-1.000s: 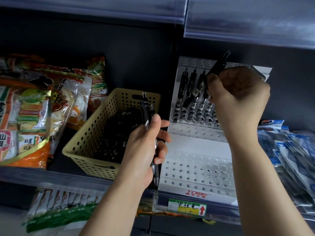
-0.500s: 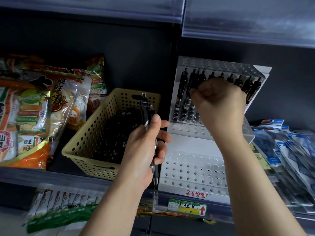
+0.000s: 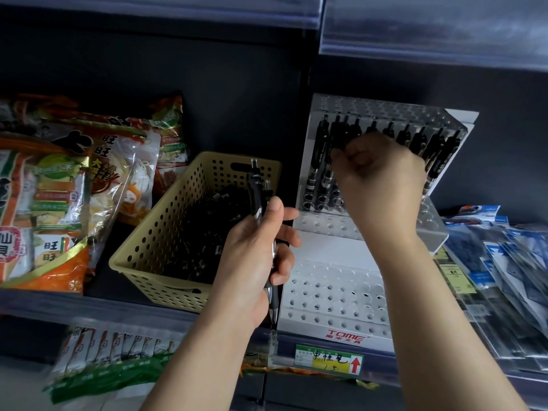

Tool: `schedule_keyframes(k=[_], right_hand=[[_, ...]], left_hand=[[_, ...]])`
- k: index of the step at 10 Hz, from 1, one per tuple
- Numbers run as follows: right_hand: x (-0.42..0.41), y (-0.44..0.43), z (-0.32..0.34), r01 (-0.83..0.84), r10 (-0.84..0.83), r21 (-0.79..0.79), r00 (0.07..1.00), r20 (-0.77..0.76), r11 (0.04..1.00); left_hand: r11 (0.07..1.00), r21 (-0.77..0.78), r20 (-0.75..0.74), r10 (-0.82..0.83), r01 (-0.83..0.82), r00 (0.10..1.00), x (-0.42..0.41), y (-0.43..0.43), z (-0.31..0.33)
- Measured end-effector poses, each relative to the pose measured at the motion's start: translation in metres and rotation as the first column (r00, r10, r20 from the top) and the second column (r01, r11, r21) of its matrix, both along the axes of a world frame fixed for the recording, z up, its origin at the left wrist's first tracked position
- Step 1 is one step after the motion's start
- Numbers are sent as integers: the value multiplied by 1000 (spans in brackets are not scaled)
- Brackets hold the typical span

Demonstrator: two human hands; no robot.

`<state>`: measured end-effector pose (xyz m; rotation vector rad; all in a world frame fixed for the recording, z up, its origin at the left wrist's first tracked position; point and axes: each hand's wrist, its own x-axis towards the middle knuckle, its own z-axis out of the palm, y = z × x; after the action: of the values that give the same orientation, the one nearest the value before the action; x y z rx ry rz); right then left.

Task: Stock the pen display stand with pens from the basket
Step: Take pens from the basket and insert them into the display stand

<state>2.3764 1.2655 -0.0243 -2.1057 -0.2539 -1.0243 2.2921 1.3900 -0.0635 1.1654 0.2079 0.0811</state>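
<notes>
Black plastic click pens [image 3: 257,191], a small bundle, upright in left hand [image 3: 255,262] at 6 o'clock of frame centre. Fingers wrapped round the barrels, thumb pressed along the side, clicker ends out at 12 o'clock of the fist, tips out at 6. Loose black pens [image 3: 201,232] heaped in yellow perforated plastic basket [image 3: 154,250], at 9 o'clock of that hand. White perforated plastic display stand [image 3: 335,295] just beside basket, at its 3 o'clock. Row of standing black pens [image 3: 439,155] in upper tier. Right hand [image 3: 382,185] in front of that row, fingers curled tight, fingertips [image 3: 341,157] pinching one pen [image 3: 339,132] near the row's 9 o'clock end. Orange snack bags [image 3: 59,203] at 9 o'clock of basket.
</notes>
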Motion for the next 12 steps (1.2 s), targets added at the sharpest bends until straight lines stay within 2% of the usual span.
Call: schedule_keyframes(k=[1,3,5,6,7,8,9,10,12], right_hand=[[0,2,-1,13,-10,-64,999,48,998],[0,-3,0,-8,7,-104,1000,-12,995],[-8,-9,12,-108,119,59,967,-227,992],[-22,-14,26,-345,366,134,801,-473,929],[-30,-10,25,-542,522,187,571,-634,820],[-31,-10,23,-534,593,300,545,-592,790],[-30,-16,26,-474,634,421,574,-519,773],[-27,-17,22,-392,628,522,656,-419,757],[-28,-16,17,-413,713,602,553,-431,684]], left_hand=[[1000,3,4,0,0,1000,0,-1,0],[1000,12,6,-5,5,1000,1,-3,0],[993,-71,33,-95,98,995,0,-6,3],[992,-55,49,-107,109,993,-1,-9,5],[990,-26,87,-139,142,986,-3,-13,7],[992,15,116,-127,126,985,-3,-14,7],[994,76,84,-82,76,993,-3,-15,4],[994,105,78,-42,34,996,-2,-16,3],[995,98,118,12,-24,993,0,-23,5]])
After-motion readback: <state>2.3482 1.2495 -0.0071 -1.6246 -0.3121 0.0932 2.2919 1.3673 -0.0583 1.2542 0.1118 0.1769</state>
